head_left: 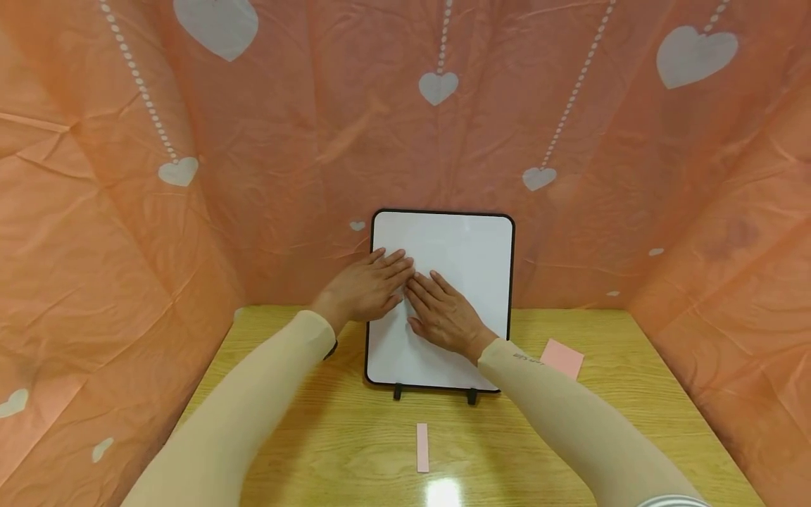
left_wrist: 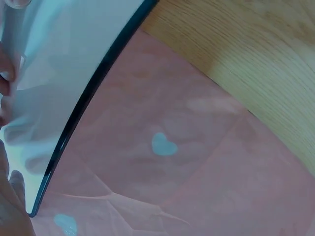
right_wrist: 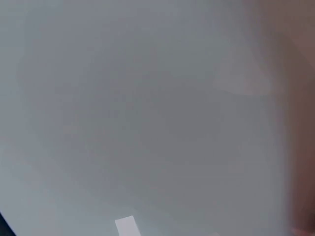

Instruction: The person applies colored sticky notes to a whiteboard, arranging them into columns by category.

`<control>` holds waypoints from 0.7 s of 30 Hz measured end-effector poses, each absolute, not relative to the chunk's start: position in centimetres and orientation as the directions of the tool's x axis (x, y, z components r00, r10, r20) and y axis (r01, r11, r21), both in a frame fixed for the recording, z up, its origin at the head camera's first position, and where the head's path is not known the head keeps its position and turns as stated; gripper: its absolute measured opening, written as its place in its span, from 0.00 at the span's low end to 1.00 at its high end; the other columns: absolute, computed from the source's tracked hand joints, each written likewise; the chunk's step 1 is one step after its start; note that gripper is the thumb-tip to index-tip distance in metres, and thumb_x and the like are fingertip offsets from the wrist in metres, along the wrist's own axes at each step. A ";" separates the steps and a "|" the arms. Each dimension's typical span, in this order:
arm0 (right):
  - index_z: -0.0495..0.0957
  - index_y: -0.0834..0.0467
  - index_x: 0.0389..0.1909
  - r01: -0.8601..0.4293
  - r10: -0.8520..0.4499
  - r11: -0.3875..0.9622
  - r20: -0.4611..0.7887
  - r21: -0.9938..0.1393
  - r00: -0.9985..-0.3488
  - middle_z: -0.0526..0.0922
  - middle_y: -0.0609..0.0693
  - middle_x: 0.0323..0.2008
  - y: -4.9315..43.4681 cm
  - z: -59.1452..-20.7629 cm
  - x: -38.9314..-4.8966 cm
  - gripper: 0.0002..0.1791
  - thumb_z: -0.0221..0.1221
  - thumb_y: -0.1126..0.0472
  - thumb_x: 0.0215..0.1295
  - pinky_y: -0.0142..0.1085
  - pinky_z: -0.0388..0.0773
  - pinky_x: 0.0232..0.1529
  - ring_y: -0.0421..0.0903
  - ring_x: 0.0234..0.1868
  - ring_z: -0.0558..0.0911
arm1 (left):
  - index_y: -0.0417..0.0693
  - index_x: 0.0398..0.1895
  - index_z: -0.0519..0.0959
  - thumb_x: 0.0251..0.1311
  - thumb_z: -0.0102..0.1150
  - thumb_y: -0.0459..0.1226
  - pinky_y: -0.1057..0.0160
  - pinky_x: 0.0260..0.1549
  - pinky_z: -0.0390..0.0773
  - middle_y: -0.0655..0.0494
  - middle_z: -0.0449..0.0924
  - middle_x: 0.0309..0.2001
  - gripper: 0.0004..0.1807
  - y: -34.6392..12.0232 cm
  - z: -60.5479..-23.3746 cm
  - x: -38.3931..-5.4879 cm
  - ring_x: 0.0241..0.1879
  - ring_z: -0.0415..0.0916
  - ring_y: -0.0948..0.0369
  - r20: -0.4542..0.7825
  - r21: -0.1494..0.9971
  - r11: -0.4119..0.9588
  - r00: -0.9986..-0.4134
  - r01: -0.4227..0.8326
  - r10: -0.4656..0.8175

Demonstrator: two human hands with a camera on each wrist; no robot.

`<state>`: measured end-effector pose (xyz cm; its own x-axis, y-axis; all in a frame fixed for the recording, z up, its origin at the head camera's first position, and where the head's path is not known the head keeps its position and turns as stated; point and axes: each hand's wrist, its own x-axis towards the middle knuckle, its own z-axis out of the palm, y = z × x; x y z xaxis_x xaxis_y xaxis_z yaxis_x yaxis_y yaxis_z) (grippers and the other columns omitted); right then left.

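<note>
A whiteboard (head_left: pixel 450 239) with a black rim stands upright on two small black feet. My left hand (head_left: pixel 370 285) lies against its left half with fingers straight and pointing right. The right hand (head_left: pixel 446 317) rests on the middle of the board, fingers straight and slanting up to the left. The fingertips of both hands meet near the board's centre, and what lies under them is hidden. In the left wrist view, parts of fingers (left_wrist: pixel 6 73) show at the left edge over the board. A small pale rectangle (right_wrist: pixel 128 227) shows at the bottom of the right wrist view.
A narrow pink paper strip (head_left: pixel 422 448) lies on the wooden table (head_left: pixel 355 436) in front of the board. A square pink paper (head_left: pixel 562 358) lies to the right, partly behind the right sleeve. Orange cloth (head_left: pixel 304 176) with white hearts hangs at the back and sides.
</note>
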<state>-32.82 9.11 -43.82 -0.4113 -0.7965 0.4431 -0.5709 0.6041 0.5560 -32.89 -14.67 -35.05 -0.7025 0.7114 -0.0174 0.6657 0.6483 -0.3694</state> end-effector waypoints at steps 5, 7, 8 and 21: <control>0.68 0.61 0.78 -0.570 -0.799 0.601 0.443 0.560 -0.407 0.70 0.55 0.77 9.1 -43.9 -32.8 0.38 0.54 0.41 0.78 0.49 0.56 0.84 0.51 0.80 0.66 | 0.48 0.86 0.51 0.84 0.37 0.54 0.48 0.85 0.42 0.54 0.47 0.86 0.36 -15.0 -35.1 -33.0 0.86 0.39 0.53 -0.026 -0.377 0.655 -0.715 0.655 0.699; 0.69 0.61 0.77 -0.571 -0.799 0.601 0.437 0.559 -0.413 0.71 0.55 0.77 9.1 -43.9 -32.8 0.37 0.54 0.41 0.79 0.49 0.55 0.84 0.51 0.80 0.66 | 0.48 0.86 0.51 0.84 0.37 0.55 0.47 0.85 0.43 0.54 0.47 0.86 0.37 -15.5 -35.2 -32.9 0.86 0.39 0.53 -0.023 -0.387 0.656 -0.718 0.648 0.695; 0.69 0.61 0.77 -0.571 -0.799 0.602 0.435 0.559 -0.416 0.71 0.55 0.77 9.1 -44.0 -32.8 0.37 0.53 0.41 0.79 0.49 0.55 0.84 0.51 0.80 0.67 | 0.48 0.86 0.52 0.84 0.38 0.56 0.47 0.85 0.44 0.54 0.48 0.86 0.37 -15.7 -35.3 -32.9 0.86 0.40 0.53 -0.019 -0.395 0.653 -0.717 0.646 0.697; 0.66 0.61 0.79 -0.571 -0.788 0.615 0.431 0.543 -0.439 0.67 0.55 0.79 9.1 -44.2 -32.5 0.38 0.52 0.40 0.80 0.49 0.53 0.85 0.51 0.81 0.64 | 0.50 0.87 0.49 0.85 0.35 0.55 0.48 0.85 0.41 0.55 0.44 0.87 0.36 -14.9 -35.5 -32.7 0.86 0.37 0.55 0.009 -0.360 0.657 -0.702 0.662 0.713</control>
